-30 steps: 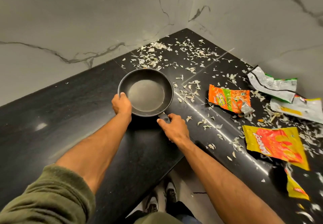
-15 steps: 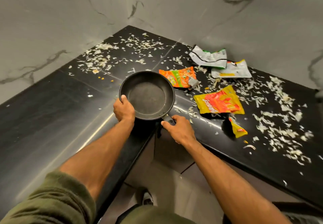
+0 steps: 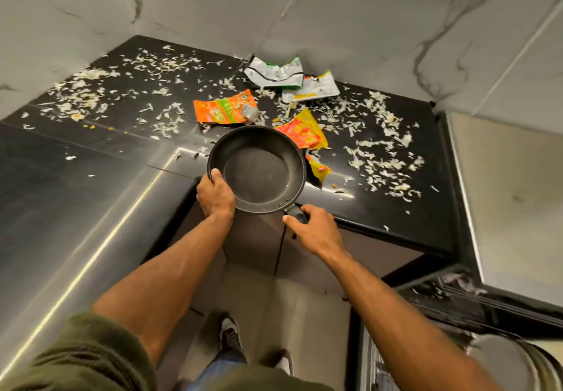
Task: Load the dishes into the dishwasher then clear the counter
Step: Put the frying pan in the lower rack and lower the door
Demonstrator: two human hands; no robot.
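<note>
Pan (image 3: 257,174), between both hands, has shifted rightward and now overlaps the yellow wrapper (image 3: 306,131). Left hand (image 3: 214,194) grips its rim; right hand (image 3: 315,229) wraps the handle (image 3: 293,209), hiding most of it.

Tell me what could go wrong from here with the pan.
1. The left hand grips only the rim of the pan, and the right hand holds its handle. Part of the pan hangs past the edge of the counter, so a slip could drop it near the shoes.
2. The pan's far rim overlaps the yellow wrapper, with scraps nearby. A low swing might sweep litter onto the floor.
</note>
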